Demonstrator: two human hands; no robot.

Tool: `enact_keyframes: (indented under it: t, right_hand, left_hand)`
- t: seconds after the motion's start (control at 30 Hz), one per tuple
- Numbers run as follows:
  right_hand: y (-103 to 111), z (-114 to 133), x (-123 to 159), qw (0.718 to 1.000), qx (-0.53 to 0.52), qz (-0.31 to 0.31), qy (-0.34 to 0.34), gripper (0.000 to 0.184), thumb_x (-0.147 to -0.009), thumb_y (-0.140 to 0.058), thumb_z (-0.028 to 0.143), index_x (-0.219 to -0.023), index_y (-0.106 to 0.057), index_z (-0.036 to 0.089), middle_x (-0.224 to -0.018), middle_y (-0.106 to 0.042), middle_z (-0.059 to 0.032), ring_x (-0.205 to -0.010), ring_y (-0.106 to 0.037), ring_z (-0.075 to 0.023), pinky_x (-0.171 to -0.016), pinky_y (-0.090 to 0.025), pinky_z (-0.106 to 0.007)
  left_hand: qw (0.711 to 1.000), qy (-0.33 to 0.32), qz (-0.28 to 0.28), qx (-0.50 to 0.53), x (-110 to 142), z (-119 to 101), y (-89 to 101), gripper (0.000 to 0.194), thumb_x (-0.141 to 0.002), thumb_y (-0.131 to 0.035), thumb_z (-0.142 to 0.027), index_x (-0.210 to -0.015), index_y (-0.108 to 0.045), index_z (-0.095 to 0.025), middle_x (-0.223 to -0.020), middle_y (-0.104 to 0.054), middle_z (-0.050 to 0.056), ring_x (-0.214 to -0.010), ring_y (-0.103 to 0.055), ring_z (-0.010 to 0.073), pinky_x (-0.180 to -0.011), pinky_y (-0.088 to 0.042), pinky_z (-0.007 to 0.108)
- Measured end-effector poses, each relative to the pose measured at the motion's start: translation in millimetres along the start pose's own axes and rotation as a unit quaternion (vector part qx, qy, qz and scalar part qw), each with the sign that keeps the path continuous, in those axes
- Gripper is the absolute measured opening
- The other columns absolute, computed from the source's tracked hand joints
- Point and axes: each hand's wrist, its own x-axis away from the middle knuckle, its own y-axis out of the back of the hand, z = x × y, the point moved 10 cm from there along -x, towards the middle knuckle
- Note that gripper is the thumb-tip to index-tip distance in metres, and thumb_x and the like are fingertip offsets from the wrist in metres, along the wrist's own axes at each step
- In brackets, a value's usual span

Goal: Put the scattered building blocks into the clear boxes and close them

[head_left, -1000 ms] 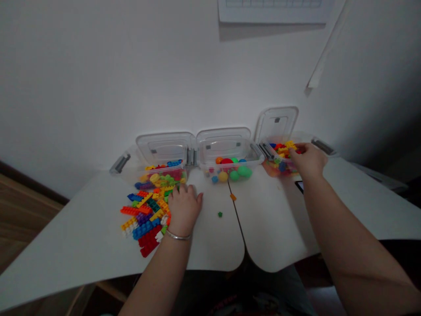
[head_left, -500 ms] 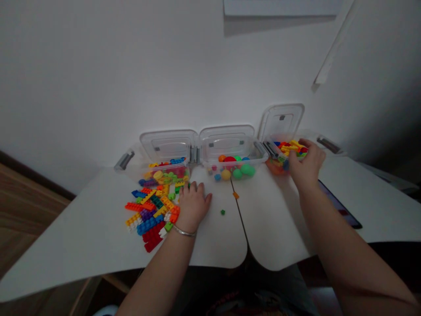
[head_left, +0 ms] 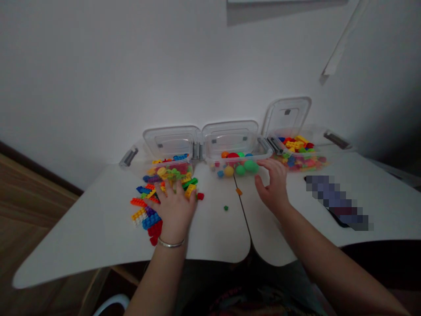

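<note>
Left hand (head_left: pixel 176 210): fingers splayed, palm down over the loose brick pile (head_left: pixel 152 220) on the tabletop (head_left: pixel 98 228); contact with individual bricks cannot be told. Pile lies in front of the left box (head_left: pixel 174 163). Right hand (head_left: pixel 275 186): thumb and fingers apart, nothing visible between them, near the right end of the middle box (head_left: pixel 241 160), which contains colored balls (head_left: pixel 240 170). Green piece (head_left: pixel 226 208) and orange piece (head_left: pixel 239 192) lie between the hands, near the tabletop seam.
</note>
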Motion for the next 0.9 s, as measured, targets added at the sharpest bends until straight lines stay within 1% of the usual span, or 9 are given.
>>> enact_keyframes:
  t: [0.07,0.13,0.23,0.37,0.5,0.6,0.7,0.83,0.9]
  right_hand:
    - [-8.7,4.0,4.9,1.0,-0.01,0.019,0.003,0.039,-0.082,-0.053,0.018,-0.12,-0.052,0.024,-0.114,-0.065,-0.0091,-0.115,-0.053,-0.0277,-0.103,-0.038,-0.051]
    - [-14.9,4.6,8.6,0.999,-0.019,0.034,-0.006,0.04,-0.081,-0.052,0.017,-0.12,-0.053,0.024,-0.114,-0.065,-0.009,-0.115,-0.053,-0.0281,-0.103,-0.038,-0.052]
    - [-22.0,5.8,13.2,0.998,-0.03,0.055,-0.015,0.039,-0.08,-0.052,0.018,-0.119,-0.054,0.024,-0.114,-0.065,-0.0089,-0.113,-0.055,-0.0285,-0.102,-0.038,-0.053]
    - [-30.4,8.6,19.9,0.996,-0.041,0.075,-0.012,0.037,-0.081,-0.052,0.018,-0.117,-0.055,0.023,-0.113,-0.065,-0.0092,-0.114,-0.054,-0.0285,-0.102,-0.039,-0.053]
    - [-39.2,8.5,26.7,0.994,-0.04,0.098,-0.001,0.037,-0.08,-0.052,0.015,-0.116,-0.057,0.022,-0.112,-0.066,-0.0091,-0.115,-0.054,-0.0284,-0.103,-0.039,-0.053]
    - [-43.2,7.8,29.9,0.993,-0.041,0.107,0.007,0.036,-0.08,-0.051,0.013,-0.114,-0.059,0.022,-0.11,-0.067,-0.0084,-0.114,-0.055,-0.0279,-0.103,-0.039,-0.052]
    - [-44.4,8.1,31.1,0.993,-0.041,0.106,0.013,0.034,-0.08,-0.052,0.012,-0.112,-0.06,0.022,-0.108,-0.068,-0.0079,-0.112,-0.055,-0.0274,-0.102,-0.041,-0.051]
    - [-45.5,11.3,32.0,0.993,-0.043,0.106,0.029,0.035,-0.079,-0.053,0.01,-0.111,-0.06,0.022,-0.106,-0.068,-0.0078,-0.11,-0.056,-0.0271,-0.1,-0.043,-0.049]
    - [-46.9,11.5,32.8,0.992,-0.044,0.111,0.031,0.035,-0.079,-0.053,0.009,-0.111,-0.06,0.022,-0.106,-0.068,-0.008,-0.11,-0.056,-0.0272,-0.1,-0.043,-0.05]
  left_hand:
    - [0.998,0.047,0.036,0.005,0.7,18.2,-9.2,0.064,-0.088,-0.045,-0.059,-0.136,-0.053,-0.018,-0.149,-0.04,0.024,-0.139,-0.022,0.0521,-0.093,-0.022,0.083]
    - [0.993,0.082,0.084,0.015,1.8,30.3,-21.0,0.066,-0.087,-0.042,-0.061,-0.139,-0.051,-0.02,-0.151,-0.037,0.024,-0.139,-0.023,0.0528,-0.091,-0.025,0.083]
    - [0.988,0.092,0.122,0.021,2.4,33.7,-30.3,0.068,-0.088,-0.039,-0.062,-0.14,-0.049,-0.019,-0.151,-0.036,0.026,-0.136,-0.029,0.054,-0.088,-0.027,0.083]
    - [0.992,0.065,0.109,0.004,1.3,25.8,-27.7,0.064,-0.092,-0.035,-0.058,-0.139,-0.051,-0.018,-0.149,-0.037,0.028,-0.135,-0.031,0.0529,-0.09,-0.024,0.083]
    - [0.993,0.042,0.111,-0.004,2.3,17.3,-29.4,0.061,-0.093,-0.035,-0.054,-0.138,-0.052,-0.017,-0.149,-0.038,0.026,-0.136,-0.033,0.0497,-0.096,-0.025,0.079]
    - [0.994,0.005,0.112,0.005,3.6,3.0,-32.5,0.054,-0.092,-0.04,-0.049,-0.134,-0.056,-0.019,-0.15,-0.04,0.022,-0.136,-0.035,0.0443,-0.101,-0.029,0.072]
    - [0.995,-0.026,0.092,0.016,4.5,-13.7,-32.5,0.05,-0.091,-0.045,-0.043,-0.136,-0.053,-0.022,-0.147,-0.045,0.018,-0.134,-0.039,0.0381,-0.104,-0.031,0.066]
    - [0.994,-0.057,0.087,0.033,2.5,-32.0,-36.0,0.05,-0.09,-0.047,-0.04,-0.138,-0.051,-0.024,-0.144,-0.048,0.016,-0.132,-0.042,0.0361,-0.104,-0.032,0.063]
    - [0.992,-0.079,0.085,0.052,-0.6,-37.9,-34.0,0.052,-0.091,-0.047,-0.04,-0.14,-0.049,-0.024,-0.143,-0.049,0.016,-0.132,-0.042,0.0349,-0.105,-0.034,0.06]
